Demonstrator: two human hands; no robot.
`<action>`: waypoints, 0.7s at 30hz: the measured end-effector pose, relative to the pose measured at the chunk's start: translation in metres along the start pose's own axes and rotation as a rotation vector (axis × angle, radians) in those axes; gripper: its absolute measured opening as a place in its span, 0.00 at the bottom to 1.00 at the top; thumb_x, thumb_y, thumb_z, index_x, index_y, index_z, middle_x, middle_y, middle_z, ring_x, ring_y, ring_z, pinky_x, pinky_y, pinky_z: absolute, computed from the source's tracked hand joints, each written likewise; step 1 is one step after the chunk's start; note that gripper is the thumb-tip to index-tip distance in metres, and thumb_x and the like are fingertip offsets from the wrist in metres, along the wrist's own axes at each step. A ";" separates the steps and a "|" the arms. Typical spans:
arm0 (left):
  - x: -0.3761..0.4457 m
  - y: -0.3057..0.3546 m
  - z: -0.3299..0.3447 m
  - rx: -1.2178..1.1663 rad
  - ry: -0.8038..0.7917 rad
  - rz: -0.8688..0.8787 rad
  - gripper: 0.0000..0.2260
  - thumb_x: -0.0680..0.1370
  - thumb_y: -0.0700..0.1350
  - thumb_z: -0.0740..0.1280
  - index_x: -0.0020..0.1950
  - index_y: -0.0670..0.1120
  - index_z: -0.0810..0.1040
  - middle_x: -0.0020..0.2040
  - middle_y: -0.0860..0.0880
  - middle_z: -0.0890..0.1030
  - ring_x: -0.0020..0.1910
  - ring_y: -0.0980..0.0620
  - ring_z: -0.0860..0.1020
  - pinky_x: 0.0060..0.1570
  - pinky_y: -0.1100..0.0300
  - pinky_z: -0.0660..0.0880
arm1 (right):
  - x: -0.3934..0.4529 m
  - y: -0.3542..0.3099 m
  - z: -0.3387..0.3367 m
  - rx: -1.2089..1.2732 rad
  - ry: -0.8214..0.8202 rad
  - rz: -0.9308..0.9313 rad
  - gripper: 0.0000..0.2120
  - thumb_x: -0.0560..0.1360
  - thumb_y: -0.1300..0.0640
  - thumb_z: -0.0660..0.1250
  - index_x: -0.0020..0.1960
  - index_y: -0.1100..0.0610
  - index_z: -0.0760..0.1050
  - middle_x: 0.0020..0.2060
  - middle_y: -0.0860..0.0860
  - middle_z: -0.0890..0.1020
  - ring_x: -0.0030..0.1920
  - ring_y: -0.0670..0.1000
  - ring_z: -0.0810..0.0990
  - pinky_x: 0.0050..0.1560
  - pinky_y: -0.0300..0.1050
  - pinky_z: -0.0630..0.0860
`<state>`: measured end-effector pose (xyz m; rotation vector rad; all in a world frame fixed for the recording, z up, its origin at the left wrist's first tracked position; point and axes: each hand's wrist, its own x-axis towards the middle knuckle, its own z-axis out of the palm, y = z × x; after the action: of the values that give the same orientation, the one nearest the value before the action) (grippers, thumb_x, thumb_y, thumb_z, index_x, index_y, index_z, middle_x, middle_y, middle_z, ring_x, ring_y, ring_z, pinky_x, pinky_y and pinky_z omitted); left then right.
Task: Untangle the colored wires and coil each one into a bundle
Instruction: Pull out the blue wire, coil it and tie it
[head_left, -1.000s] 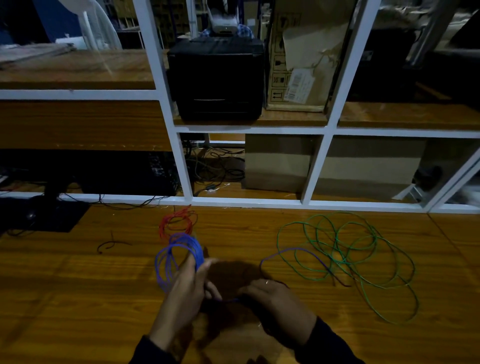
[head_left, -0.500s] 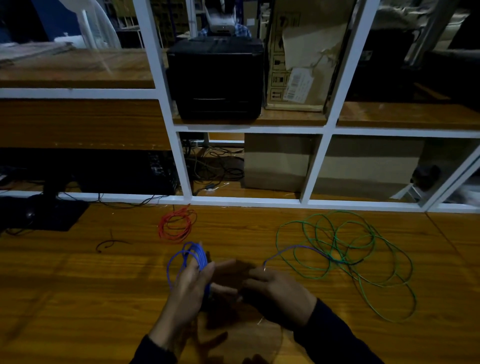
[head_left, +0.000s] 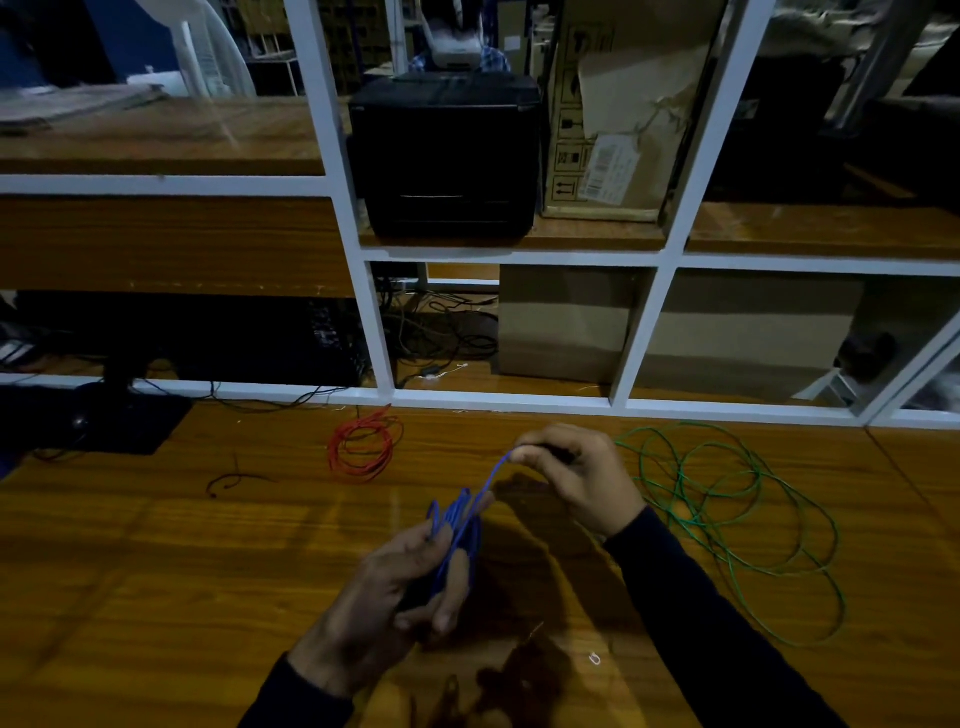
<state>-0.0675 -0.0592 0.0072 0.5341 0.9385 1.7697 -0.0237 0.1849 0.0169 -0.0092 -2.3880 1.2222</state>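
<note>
Wooden table (head_left: 156, 571): the right hand (head_left: 576, 475) has lifted, pinching the blue wire (head_left: 457, 519) tail free of the green wire (head_left: 727, 519); the left hand (head_left: 400, 587) grips its coil, nearly finished.

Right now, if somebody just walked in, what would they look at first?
Probably the bright blue wire in the middle: the left hand grips it as a bundle, and the right hand pinches its free end, raised above the table. Next, the big loose green wire sprawled on the right, and the small red coil lying farther back.
</note>
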 end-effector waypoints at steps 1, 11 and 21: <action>0.000 0.002 0.004 -0.042 -0.031 -0.001 0.21 0.83 0.44 0.58 0.76 0.41 0.67 0.27 0.44 0.73 0.19 0.57 0.57 0.23 0.64 0.64 | 0.001 0.000 0.002 0.016 0.024 0.009 0.05 0.77 0.56 0.69 0.50 0.54 0.83 0.44 0.46 0.84 0.46 0.43 0.82 0.46 0.36 0.78; 0.005 0.007 0.013 -0.207 -0.134 0.171 0.24 0.84 0.42 0.61 0.79 0.42 0.61 0.40 0.47 0.77 0.27 0.57 0.60 0.28 0.63 0.70 | -0.016 0.025 0.048 0.046 -0.238 0.265 0.13 0.82 0.51 0.60 0.51 0.56 0.81 0.35 0.40 0.81 0.37 0.36 0.77 0.40 0.35 0.70; 0.022 0.015 -0.004 0.435 0.403 0.320 0.17 0.84 0.44 0.58 0.69 0.61 0.73 0.53 0.48 0.85 0.27 0.56 0.70 0.28 0.65 0.64 | -0.078 -0.014 0.068 -0.194 -0.668 0.151 0.12 0.82 0.43 0.55 0.60 0.47 0.70 0.48 0.53 0.82 0.46 0.56 0.80 0.43 0.46 0.74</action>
<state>-0.0871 -0.0432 0.0150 0.6402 1.6150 2.0082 0.0214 0.1079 -0.0373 0.1890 -3.1270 1.1834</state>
